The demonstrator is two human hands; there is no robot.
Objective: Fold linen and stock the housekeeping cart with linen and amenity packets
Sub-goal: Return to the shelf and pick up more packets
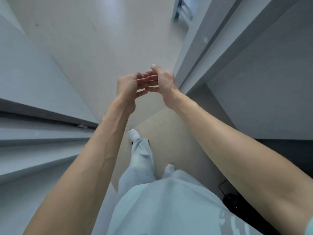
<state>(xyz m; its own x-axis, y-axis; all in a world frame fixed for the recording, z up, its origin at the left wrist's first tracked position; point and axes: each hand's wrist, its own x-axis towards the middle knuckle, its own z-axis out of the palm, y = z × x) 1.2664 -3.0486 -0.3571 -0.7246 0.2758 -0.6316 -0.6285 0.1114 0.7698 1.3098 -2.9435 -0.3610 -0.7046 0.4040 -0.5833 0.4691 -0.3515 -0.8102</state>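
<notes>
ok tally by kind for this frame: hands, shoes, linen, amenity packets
Hands: 2, left hand and right hand, both empty, fingertips overlapping
Shoes: 2, white, forward shoe and rear shoe
Linen: 0 in view
Amenity packets: 0 in view
Total: 4

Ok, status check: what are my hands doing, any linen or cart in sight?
Left hand and right hand raised together, fingers loosely curled, holding nothing. No linen, cart or packets in view. Bare floor ahead, nothing in the way.
</notes>
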